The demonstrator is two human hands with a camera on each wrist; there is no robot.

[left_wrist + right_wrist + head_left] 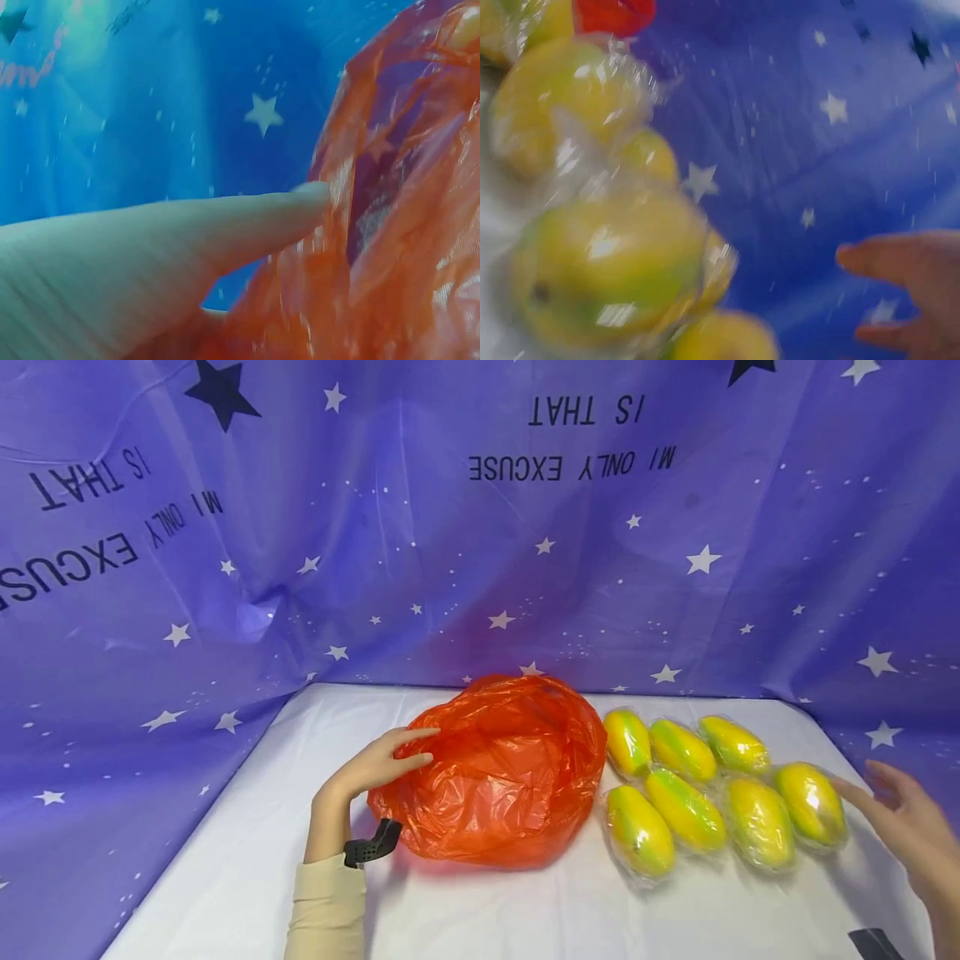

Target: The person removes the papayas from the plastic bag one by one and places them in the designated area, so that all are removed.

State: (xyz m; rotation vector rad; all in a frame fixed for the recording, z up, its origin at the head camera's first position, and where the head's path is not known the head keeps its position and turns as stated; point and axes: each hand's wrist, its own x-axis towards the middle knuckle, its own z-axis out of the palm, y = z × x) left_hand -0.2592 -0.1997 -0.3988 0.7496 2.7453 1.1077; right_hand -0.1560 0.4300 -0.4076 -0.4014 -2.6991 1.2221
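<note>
A red plastic bag [495, 785] lies spread with its mouth toward me. My left hand [378, 764] reaches over its left edge, thumb and fingers extended. In the left wrist view, one digit [247, 217] touches the crinkled bag film [330, 277]. To the bag's right, several yellow-green mangoes in clear wrapping lie in two rows. The rightmost mango [810, 806] is closest to my right hand [911, 818], whose fingers are spread and hold nothing. The right wrist view shows a gap between this hand [922, 285] and the wrapped mango [615, 262].
A white cloth [517, 910] covers the table. Purple star-printed sheeting [450, 527] rises behind it and along both sides. The back-row mango [628, 741] nearest the bag lies close against its right side.
</note>
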